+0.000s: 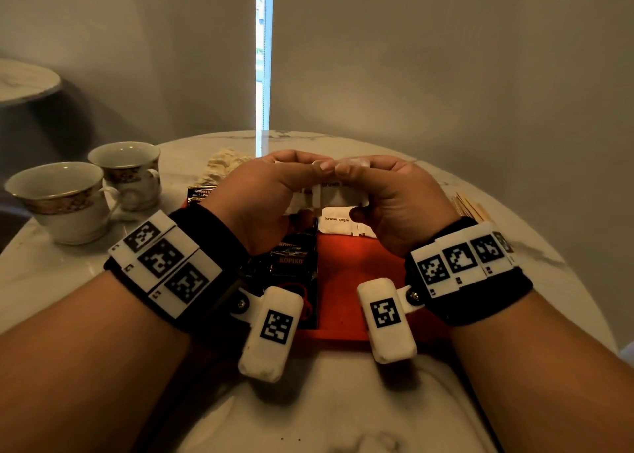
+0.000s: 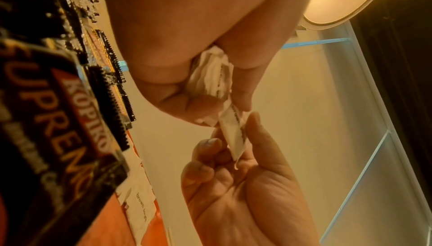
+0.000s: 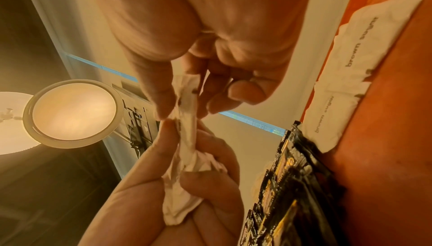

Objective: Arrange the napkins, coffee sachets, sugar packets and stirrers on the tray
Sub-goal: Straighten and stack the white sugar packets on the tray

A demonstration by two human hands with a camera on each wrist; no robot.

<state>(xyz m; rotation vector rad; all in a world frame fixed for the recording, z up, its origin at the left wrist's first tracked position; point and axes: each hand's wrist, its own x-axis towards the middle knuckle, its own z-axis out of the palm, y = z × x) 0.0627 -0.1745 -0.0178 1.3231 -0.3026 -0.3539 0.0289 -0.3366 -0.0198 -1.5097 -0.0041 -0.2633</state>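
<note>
While both hands hover above the red tray (image 1: 356,274), the left hand (image 1: 260,195) and right hand (image 1: 394,198) pinch 1 bunch of white sugar packets (image 1: 329,191), fingers curled tight around it, thumbs nearly touching on top.

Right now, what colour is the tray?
Red-orange; the tray shows best in the head view, under the coffee sachets.
</note>
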